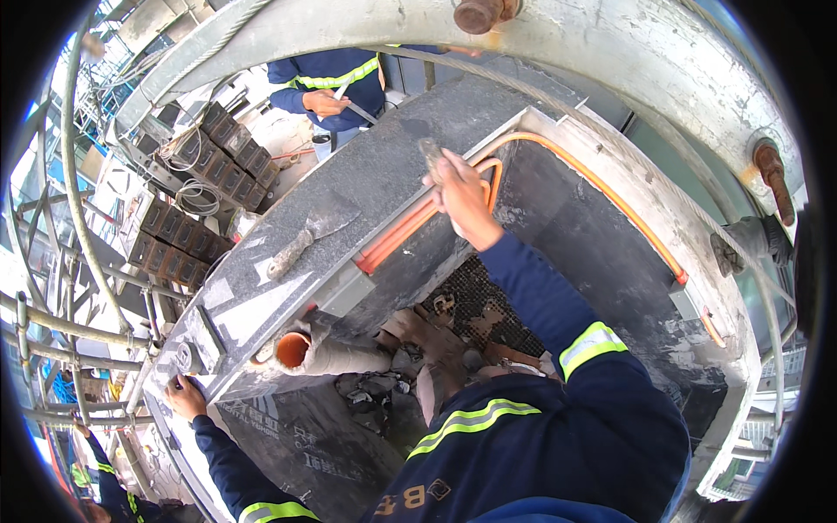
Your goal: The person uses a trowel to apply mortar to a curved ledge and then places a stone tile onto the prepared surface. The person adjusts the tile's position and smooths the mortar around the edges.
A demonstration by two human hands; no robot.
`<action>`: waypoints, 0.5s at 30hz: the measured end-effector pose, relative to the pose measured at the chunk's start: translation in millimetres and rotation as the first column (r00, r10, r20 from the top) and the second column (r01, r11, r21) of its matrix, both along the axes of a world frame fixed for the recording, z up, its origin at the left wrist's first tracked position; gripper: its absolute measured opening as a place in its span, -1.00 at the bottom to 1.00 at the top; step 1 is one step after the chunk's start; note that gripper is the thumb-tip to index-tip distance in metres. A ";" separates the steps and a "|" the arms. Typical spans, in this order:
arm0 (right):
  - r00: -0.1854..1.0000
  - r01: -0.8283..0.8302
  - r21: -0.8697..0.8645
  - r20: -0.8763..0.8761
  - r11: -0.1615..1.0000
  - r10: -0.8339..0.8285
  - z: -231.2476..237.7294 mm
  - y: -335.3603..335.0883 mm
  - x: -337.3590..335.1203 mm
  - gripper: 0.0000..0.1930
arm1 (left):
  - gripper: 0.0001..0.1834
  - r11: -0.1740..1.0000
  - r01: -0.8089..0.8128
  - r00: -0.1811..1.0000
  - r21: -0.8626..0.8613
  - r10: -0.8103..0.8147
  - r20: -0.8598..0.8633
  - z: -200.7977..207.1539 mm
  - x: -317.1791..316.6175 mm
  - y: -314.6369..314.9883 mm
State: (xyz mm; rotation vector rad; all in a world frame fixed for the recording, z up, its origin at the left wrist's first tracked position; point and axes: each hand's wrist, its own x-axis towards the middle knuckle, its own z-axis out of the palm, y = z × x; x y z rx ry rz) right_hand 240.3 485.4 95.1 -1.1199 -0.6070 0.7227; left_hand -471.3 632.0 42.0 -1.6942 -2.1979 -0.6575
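My right hand (pixel 460 193) is raised at the top edge of a dark stone slab (pixel 366 187), gripping a small grey tool (pixel 431 153) next to bent orange tubes (pixel 410 222). My left hand (pixel 185 397) rests with its fingers on the slab's lower left corner, by a metal bracket (pixel 196 344). A mortar-caked trowel (pixel 305 237) lies flat on the slab between my hands. Both my arms wear dark blue sleeves with reflective stripes.
An orange-lined pipe end (pixel 294 349) sticks out under the slab. Another person in a blue jacket (pixel 336 83) stands beyond it, holding a tool. Stacked rusty weights (pixel 205 183) and scaffold tubes (pixel 52 322) lie left. A pale curved beam (pixel 610 44) with rusty bolts arches overhead.
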 end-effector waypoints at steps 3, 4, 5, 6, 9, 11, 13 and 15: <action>0.997 -0.075 -0.178 -0.044 0.981 0.068 -0.5 22.1 -14.4 -0.40 | -0.60 0.999 0.047 0.999 0.004 -0.047 0.009 0.8 3.6 9.5; 0.971 -0.235 -0.232 -0.008 0.944 0.239 1.1 20.7 -18.9 -0.36 | -0.59 0.999 0.039 0.999 -0.001 -0.039 0.013 -5.9 -6.4 4.1; 0.914 -0.383 -0.291 0.016 0.877 0.405 2.3 18.4 -24.3 -0.32 | -0.58 0.999 0.031 0.999 -0.007 -0.031 0.016 -11.2 -15.5 2.8; 0.881 -0.371 -0.289 0.191 0.883 0.433 3.6 14.1 -32.4 -0.28 | -0.56 0.999 0.038 0.999 0.011 -0.038 -0.005 -12.6 -24.2 9.0; 0.851 -0.071 -0.314 0.477 0.947 0.222 -20.7 -29.7 -52.2 -0.31 | -0.52 0.993 -0.007 1.000 0.117 0.004 0.025 -16.2 -15.5 7.8; 0.865 -0.062 -0.446 0.422 0.893 0.271 -56.0 -70.9 -50.8 -0.30 | -0.52 0.976 -0.005 0.999 0.220 0.017 -0.051 -31.6 -35.9 15.8; 0.771 -0.112 -0.628 0.434 0.770 0.466 -86.0 -122.5 -46.4 -0.31 | -0.54 0.955 -0.083 0.994 0.286 0.058 0.094 -23.8 -29.6 2.0; 0.735 -0.088 -0.746 0.399 0.660 0.549 -107.5 -161.0 -30.8 -0.32 | -0.52 0.943 -0.105 0.986 0.315 0.057 0.156 -30.8 -64.5 -17.0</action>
